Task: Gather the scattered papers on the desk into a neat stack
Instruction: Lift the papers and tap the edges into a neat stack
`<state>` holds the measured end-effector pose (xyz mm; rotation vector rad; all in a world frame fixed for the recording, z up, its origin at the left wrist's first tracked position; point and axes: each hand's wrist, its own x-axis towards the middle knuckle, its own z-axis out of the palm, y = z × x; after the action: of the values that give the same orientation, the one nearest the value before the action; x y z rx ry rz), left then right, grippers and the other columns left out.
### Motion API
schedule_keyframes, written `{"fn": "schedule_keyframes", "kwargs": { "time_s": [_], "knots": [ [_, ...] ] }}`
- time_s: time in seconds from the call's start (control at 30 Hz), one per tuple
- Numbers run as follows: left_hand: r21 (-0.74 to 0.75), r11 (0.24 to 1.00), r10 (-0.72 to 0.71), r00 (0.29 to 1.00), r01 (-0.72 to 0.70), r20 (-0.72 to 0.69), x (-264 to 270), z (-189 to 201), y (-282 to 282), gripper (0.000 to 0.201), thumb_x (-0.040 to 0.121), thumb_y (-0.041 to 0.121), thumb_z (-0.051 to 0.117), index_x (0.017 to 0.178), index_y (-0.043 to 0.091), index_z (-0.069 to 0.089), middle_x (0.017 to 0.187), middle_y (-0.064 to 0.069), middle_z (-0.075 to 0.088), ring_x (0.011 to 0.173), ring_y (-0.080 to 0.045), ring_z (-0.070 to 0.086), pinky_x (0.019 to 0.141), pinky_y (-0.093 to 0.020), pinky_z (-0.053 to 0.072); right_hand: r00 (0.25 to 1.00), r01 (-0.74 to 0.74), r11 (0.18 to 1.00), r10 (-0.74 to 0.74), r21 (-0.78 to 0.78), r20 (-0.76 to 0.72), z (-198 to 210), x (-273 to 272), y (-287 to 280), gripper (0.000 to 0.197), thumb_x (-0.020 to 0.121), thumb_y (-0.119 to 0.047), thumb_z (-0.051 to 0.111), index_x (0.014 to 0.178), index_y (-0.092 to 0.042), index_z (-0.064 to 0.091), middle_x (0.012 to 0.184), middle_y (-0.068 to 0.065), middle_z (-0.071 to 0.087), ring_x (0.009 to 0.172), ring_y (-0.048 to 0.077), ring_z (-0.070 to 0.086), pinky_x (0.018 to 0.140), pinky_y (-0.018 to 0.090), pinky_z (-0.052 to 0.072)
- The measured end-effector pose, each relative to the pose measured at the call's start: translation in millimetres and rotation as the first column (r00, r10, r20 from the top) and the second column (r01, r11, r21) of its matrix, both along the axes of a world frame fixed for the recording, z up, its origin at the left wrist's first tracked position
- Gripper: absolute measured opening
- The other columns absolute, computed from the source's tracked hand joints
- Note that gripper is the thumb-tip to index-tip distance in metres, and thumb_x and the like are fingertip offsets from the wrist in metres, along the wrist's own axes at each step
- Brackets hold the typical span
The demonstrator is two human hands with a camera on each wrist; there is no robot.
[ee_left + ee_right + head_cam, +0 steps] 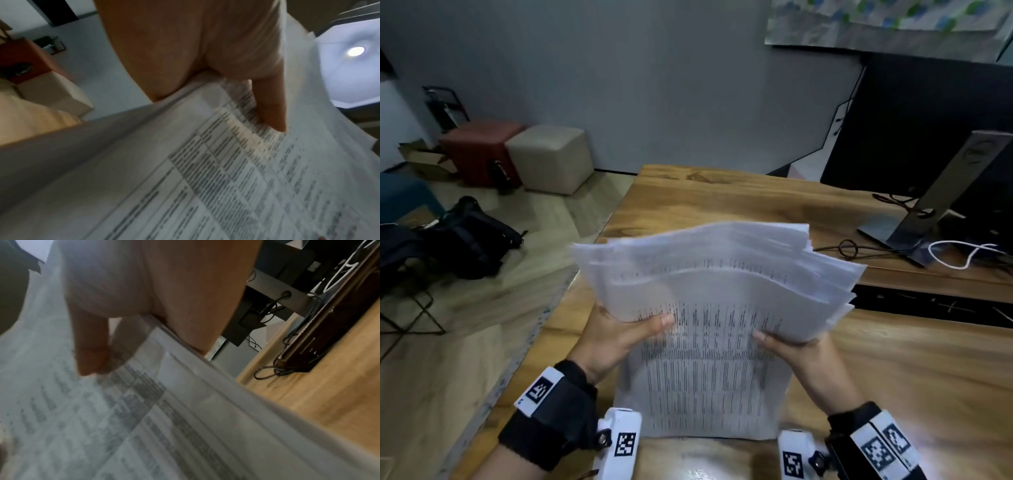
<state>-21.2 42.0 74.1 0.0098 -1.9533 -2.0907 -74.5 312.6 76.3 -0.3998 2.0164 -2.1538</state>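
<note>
Both hands on the papers (709, 308), bundle held upright over the wooden desk (914, 370), bottom edge down near the desk surface; contact there can't be confirmed. Left hand (616, 339) grips the left edge: thumb across the printed front sheet, other fingers hidden behind the bundle. Right hand (801, 353) mirrors it on the right edge, thumb on the front, remaining fingers out of sight behind. So both pinching the bundle between thumb and fingers. Sheets above the thumbs fan out unevenly, top edges staggered and curling away from the person. Wrist views are blurred. Beyond the right fingers: monitor stand (941, 192), cables (859, 246).
</note>
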Motion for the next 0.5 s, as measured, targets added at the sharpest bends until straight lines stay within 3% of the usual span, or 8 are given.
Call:
{"fn": "schedule_keyframes", "kwargs": {
  "time_s": [0.1, 0.2, 0.23, 0.33, 0.43, 0.5],
  "knots": [
    [-0.025, 0.999, 0.035, 0.997, -0.037, -0.074, -3, 22, -1, 0.06, 0.051, 0.03, 0.09, 0.104, 0.01, 0.071, 0.095, 0.009, 0.081, 0.093, -0.007, 0.076, 0.076, -0.016, 0.057, 0.996, 0.039, 0.999, -0.041, -0.031, -0.075, 16, -2, 2, 0.044, 0.067, -0.001, 0.079, 0.107, -0.014, 0.066, 0.099, -0.006, 0.077, 0.094, 0.006, 0.071, 0.076, 0.017, 0.056],
    [-0.018, 0.999, 0.049, 0.995, -0.05, -0.087, -4, 34, -7, 0.077, 0.04, 0.053, 0.095, 0.102, 0.013, 0.072, 0.091, 0.011, 0.081, 0.088, -0.002, 0.075, 0.073, -0.014, 0.057, 0.994, 0.031, 0.998, -0.036, -0.049, -0.104, 27, -3, 5, 0.048, 0.06, -0.005, 0.078, 0.105, -0.013, 0.064, 0.095, -0.01, 0.077, 0.09, 0.003, 0.071, 0.072, 0.016, 0.056],
    [0.0, 0.999, 0.054, 0.995, -0.054, -0.083, -5, 35, -6, 0.076, 0.039, 0.052, 0.096, 0.101, 0.016, 0.072, 0.09, 0.01, 0.08, 0.086, -0.002, 0.074, 0.072, -0.015, 0.057, 0.994, 0.029, 0.998, -0.035, -0.052, -0.107, 27, -4, 5, 0.048, 0.059, -0.005, 0.078, 0.105, -0.013, 0.064, 0.093, -0.01, 0.077, 0.088, 0.003, 0.071, 0.071, 0.016, 0.056],
    [-0.043, 0.998, 0.048, 0.993, -0.053, -0.109, -8, 30, -1, 0.058, 0.051, 0.024, 0.091, 0.102, 0.023, 0.064, 0.089, 0.014, 0.072, 0.081, -0.003, 0.066, 0.069, -0.017, 0.056, 0.995, 0.025, 0.998, -0.03, -0.057, -0.1, 23, -3, 2, 0.054, 0.061, -0.003, 0.077, 0.112, -0.013, 0.061, 0.096, -0.006, 0.077, 0.091, 0.009, 0.072, 0.072, 0.019, 0.056],
    [-0.048, 0.997, 0.063, 0.993, -0.068, -0.098, -7, 28, 0, 0.06, 0.055, 0.007, 0.09, 0.108, 0.013, 0.064, 0.092, 0.009, 0.077, 0.086, -0.006, 0.072, 0.073, -0.019, 0.058, 0.995, 0.022, 0.998, -0.028, -0.056, -0.098, 19, -4, 2, 0.06, 0.062, -0.003, 0.077, 0.118, -0.01, 0.058, 0.101, -0.005, 0.076, 0.095, 0.011, 0.072, 0.074, 0.018, 0.056],
    [-0.025, 0.997, 0.066, 0.996, -0.068, -0.062, -6, 32, 3, 0.059, 0.053, 0.005, 0.096, 0.105, 0.009, 0.068, 0.092, 0.005, 0.081, 0.088, -0.008, 0.075, 0.074, -0.019, 0.058, 0.998, 0.007, 0.999, -0.009, -0.034, -0.069, 15, -7, 4, 0.055, 0.064, -0.005, 0.077, 0.116, -0.011, 0.06, 0.101, -0.004, 0.076, 0.096, 0.012, 0.072, 0.074, 0.019, 0.056]
  ]
}}
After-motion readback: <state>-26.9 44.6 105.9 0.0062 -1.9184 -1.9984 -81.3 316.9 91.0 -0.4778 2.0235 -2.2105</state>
